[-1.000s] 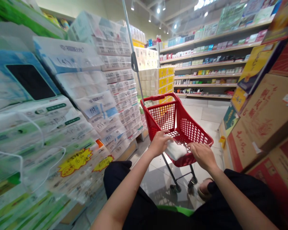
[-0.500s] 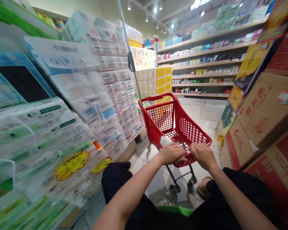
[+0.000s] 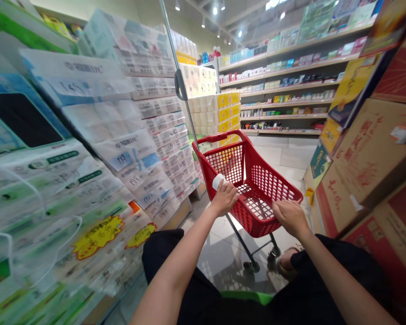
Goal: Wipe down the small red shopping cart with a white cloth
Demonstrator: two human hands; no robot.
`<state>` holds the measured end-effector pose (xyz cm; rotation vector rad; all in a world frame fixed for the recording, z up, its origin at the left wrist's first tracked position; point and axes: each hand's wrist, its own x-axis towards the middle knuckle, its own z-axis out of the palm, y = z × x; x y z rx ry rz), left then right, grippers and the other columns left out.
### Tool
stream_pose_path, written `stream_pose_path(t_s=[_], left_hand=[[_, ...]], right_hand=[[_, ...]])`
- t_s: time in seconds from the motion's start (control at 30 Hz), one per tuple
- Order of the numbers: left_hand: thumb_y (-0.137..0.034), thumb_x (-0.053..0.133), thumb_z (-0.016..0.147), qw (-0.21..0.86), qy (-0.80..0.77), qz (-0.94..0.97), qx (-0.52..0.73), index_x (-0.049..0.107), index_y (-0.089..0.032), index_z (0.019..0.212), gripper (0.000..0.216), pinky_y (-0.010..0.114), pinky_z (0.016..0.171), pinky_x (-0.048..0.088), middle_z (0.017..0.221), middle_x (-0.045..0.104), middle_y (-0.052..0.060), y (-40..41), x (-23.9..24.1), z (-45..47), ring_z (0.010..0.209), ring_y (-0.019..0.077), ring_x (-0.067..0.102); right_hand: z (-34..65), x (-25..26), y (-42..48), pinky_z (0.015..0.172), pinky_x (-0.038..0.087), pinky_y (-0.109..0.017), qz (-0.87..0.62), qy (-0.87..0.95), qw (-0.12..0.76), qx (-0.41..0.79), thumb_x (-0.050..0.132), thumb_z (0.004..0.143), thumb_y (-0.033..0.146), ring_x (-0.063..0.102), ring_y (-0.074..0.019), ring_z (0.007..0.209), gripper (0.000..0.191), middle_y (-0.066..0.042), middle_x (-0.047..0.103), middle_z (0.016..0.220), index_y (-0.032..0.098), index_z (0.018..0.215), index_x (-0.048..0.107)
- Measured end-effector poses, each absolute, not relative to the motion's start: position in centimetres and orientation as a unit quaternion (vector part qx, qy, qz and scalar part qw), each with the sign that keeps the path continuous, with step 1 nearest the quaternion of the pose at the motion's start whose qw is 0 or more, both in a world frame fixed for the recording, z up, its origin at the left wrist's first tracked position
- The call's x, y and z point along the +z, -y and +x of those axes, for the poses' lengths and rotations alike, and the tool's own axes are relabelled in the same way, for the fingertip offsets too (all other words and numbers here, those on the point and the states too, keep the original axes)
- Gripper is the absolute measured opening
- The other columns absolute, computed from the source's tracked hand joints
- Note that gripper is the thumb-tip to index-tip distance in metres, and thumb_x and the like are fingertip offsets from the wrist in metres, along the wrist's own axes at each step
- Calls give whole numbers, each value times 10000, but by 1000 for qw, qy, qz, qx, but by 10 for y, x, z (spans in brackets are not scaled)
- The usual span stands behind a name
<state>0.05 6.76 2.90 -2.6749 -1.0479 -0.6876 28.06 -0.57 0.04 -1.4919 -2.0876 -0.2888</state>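
Note:
A small red shopping cart with perforated basket walls stands in front of my knees. My left hand lies over its left rim, its fingers closed on a white wad that looks like a cloth or tissue and pokes out past the fingers. At the near right corner my right hand curls its fingers over the rim. Through the basket I see its grid floor; a metal pole with a dark clip rises at its far left corner.
Stacked tissue packs line the left side, with yellow price tags and a white cable. Cardboard boxes are piled close on the right. Shelves of small goods stand at the back. Tiled floor runs between.
My left hand has slid from the near rim leftward and away along the cart's left rim, and the white wad moved with it. My right hand stays at the near right corner.

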Motion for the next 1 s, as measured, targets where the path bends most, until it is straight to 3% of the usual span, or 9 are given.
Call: stream_pose_path(t_s=[0.1,0.27,0.43,0.6,0.7,0.8,0.87,1.0], left_hand=[[-312,311,995,108,358,-896,-241,536,-205,1062,258,506,1218,113,1098,532,50,-52,24,16,1200,205,419],[-352,422,935,106,340,-905,-233,531,-192,1043,222,480,1187,171,1095,514,63,-26,21,34,1148,231,414],[-317,425,928,96,322,-914,-227,534,-207,1088,224,453,1135,232,1091,531,55,-14,21,39,1116,226,429],[-277,412,936,89,275,-937,-196,514,-235,1206,292,401,1117,268,1185,548,40,-27,28,27,1167,211,442],[-265,404,944,97,266,-943,-176,506,-250,1248,321,384,1149,247,1245,539,33,-44,32,2,1224,191,434],[-248,422,937,118,325,-921,-179,510,-272,1272,347,406,1204,156,1325,497,27,-68,37,-41,1339,183,352],[-241,451,922,140,404,-882,-198,527,-299,1270,361,459,1212,112,1447,391,17,-86,43,-74,1426,220,226],[-235,528,871,169,526,-807,-210,563,-321,1246,387,529,1195,131,1553,231,5,-116,60,-127,1475,307,42]], right_hand=[[283,6,4,740,295,-326,-580,775,240,-82,358,958,336,543,-168,745,384,6,657,698,226,663,579],[295,13,1,793,315,-331,-573,789,216,-52,334,959,344,568,-185,863,364,26,710,844,272,809,658],[285,21,4,807,334,-337,-553,807,192,-75,252,987,344,572,-210,910,421,-27,704,918,239,878,645],[233,25,25,618,288,-296,-582,794,160,-72,263,985,519,592,-181,685,451,-25,694,794,256,932,626],[217,23,32,593,241,-301,-596,783,146,-99,263,979,555,577,-184,620,482,-28,688,724,254,900,631],[217,21,32,594,223,-302,-589,786,153,-107,259,984,548,562,-177,604,507,-29,682,690,240,812,623],[218,20,31,593,216,-302,-585,786,164,-110,269,984,545,546,-170,589,515,-29,673,663,231,763,611],[213,16,31,598,217,-300,-579,786,180,-118,289,981,541,538,-165,584,508,-25,672,658,228,740,607]])
